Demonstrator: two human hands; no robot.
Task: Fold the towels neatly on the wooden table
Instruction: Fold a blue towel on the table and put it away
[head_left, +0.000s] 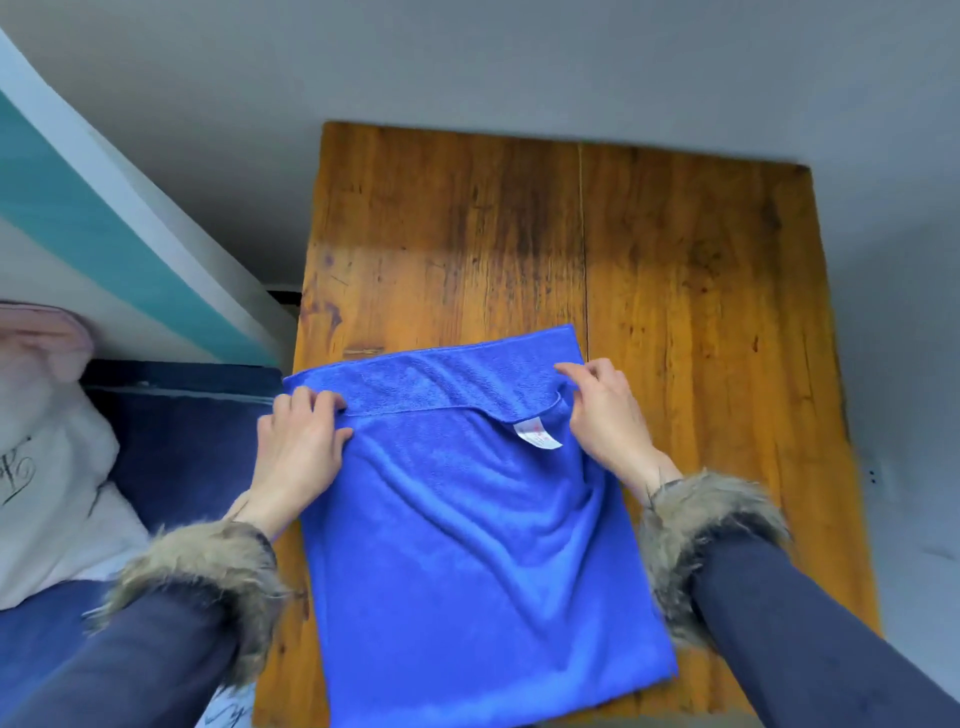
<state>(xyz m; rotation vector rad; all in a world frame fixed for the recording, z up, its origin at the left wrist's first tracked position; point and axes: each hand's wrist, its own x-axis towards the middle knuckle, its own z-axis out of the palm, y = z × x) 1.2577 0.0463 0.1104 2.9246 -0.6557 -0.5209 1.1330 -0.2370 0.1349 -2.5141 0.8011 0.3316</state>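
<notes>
Left hand (298, 441) and right hand (605, 415) each pinch upper-layer edge of blue towel (467, 545) on worktop (675, 286). Align your corners evenly, then flatten creases.

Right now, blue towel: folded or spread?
Partly folded: blue towel doubled, upper layer's edge short of the far edge, both hands gripping it.

A blue towel (467, 519) lies on the wooden table (675, 291), covering its near left part, with the far half of the table bare. The left hand (298, 441) pinches the towel's left edge where an upper layer ends in a hem; the right hand (608, 415) grips the same layer at the towel's right edge. A white label (537, 435) hangs from the hem just beside the right hand. Fur-trimmed cuffs (208, 571) circle both wrists. Left of the table lies a white garment (47, 467) on dark blue fabric (182, 447).
</notes>
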